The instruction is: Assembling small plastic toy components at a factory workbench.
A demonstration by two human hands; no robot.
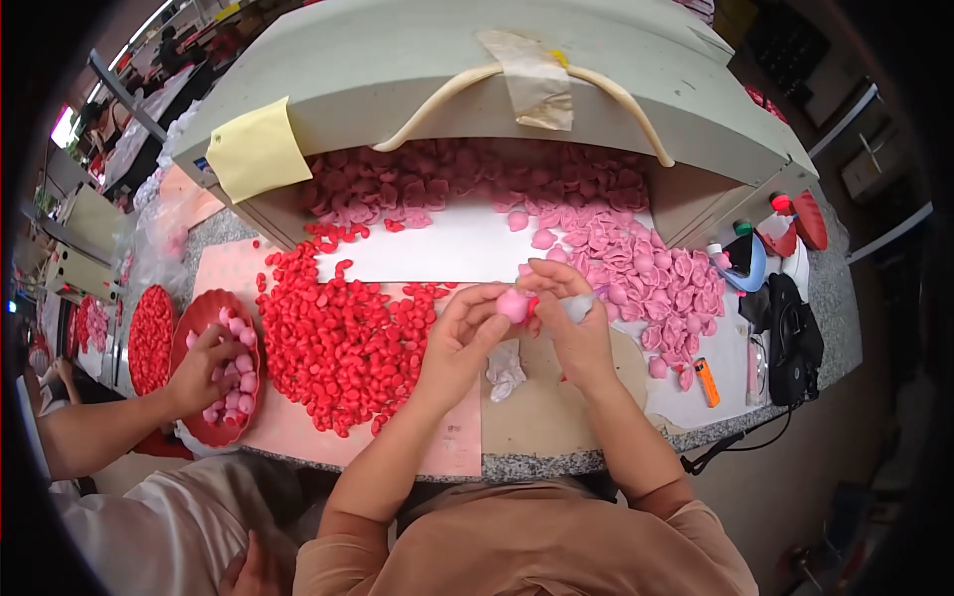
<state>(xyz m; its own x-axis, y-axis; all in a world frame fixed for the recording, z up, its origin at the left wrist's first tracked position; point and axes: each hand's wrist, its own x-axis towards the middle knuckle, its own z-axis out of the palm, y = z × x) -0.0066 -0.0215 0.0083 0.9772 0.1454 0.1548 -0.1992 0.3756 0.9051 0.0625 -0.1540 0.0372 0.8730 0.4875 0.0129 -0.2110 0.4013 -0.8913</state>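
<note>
Over the middle of the table, my two hands meet. My left hand (465, 333) pinches a smooth pink rounded piece (513, 306) between thumb and fingers. Against that piece my right hand (584, 343) presses a small red piece (533, 305); something whitish shows at its fingers, too blurred to name. To the left lies a heap of small glossy red pieces (343, 348). On the right spreads a heap of pink, petal-like cupped pieces (676, 288), which runs back under the grey housing. Below my hands is a crumpled white tissue (505, 372).
A grey box-shaped housing (616, 74) arches over the back. At left, another person's hand (207, 370) reaches into a red tray (189, 323) of pink pieces beside a heaped red tray (151, 338). An orange lighter (707, 383), a black pouch (793, 343) and a blue bowl (747, 268) stand right.
</note>
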